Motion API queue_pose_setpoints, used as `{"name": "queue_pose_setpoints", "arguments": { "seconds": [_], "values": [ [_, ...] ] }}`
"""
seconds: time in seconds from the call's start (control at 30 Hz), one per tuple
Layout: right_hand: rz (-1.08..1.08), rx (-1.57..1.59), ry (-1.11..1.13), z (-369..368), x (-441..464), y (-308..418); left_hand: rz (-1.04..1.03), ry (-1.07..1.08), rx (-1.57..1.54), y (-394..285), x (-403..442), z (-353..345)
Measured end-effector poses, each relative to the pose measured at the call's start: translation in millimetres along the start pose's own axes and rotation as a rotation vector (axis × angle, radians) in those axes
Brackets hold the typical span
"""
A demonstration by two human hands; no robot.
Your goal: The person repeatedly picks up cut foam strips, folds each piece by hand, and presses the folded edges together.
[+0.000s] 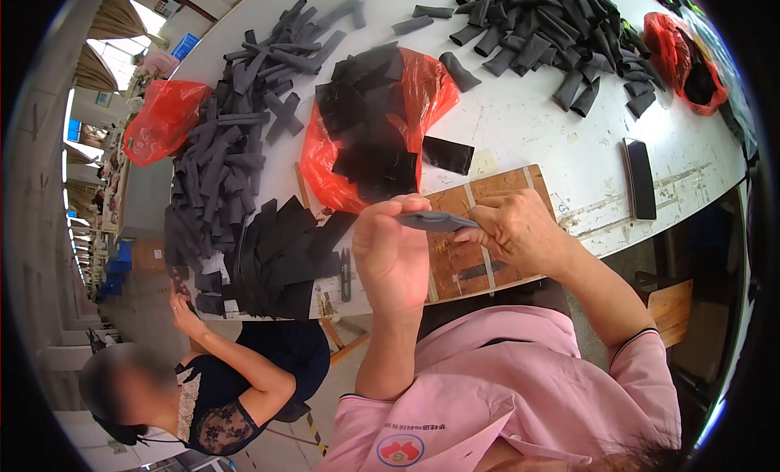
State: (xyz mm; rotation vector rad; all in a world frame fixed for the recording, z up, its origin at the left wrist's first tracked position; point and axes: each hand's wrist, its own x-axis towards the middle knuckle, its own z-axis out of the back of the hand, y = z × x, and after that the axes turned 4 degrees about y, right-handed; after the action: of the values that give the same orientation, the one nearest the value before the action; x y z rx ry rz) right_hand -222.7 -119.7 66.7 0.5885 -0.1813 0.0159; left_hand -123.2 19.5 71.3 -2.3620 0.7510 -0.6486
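Observation:
A dark grey fabric piece (439, 221) is held up between my two hands, above the near part of a brown board (455, 265). Its left end is in the fingers of my left hand (395, 248). My right hand (513, 228) pinches the right end between thumb and fingers. Beyond my hands lies an open red plastic bag (325, 167) with black sheets (370, 123) in it. One black piece (448, 154) rests on the table just right of that bag.
Rolled grey pieces (223, 159) and flat black strips (276, 257) cover the table's left; more rolls (540, 25) lie far right. A phone (639, 179) and a tool (345, 275) rest on the white table (601, 139). A co-worker (236, 383) sits at left.

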Motion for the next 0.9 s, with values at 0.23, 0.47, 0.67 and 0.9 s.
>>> {"name": "queue_pose_setpoints", "arguments": {
  "seconds": [0.23, 0.47, 0.67, 0.9],
  "values": [
    [-0.048, -0.044, -0.056, -16.0, -8.5, -5.0, 0.074, 0.131, 0.166, 5.9, -0.3, -9.4],
    [-0.021, 0.106, -0.171, -2.2, -8.4, 5.5, 0.26, 0.303, 0.452, -6.3, 19.5, -32.5],
    [-0.051, 0.123, -0.143, -33.4, -13.5, -13.3, 0.32, 0.327, 0.712, 8.0, 10.6, -8.9],
    [-0.019, 0.1, -0.089, -3.1, -9.6, 4.2, 0.114, 0.25, 0.602, 4.5, 0.7, -17.9]
  ]
}}
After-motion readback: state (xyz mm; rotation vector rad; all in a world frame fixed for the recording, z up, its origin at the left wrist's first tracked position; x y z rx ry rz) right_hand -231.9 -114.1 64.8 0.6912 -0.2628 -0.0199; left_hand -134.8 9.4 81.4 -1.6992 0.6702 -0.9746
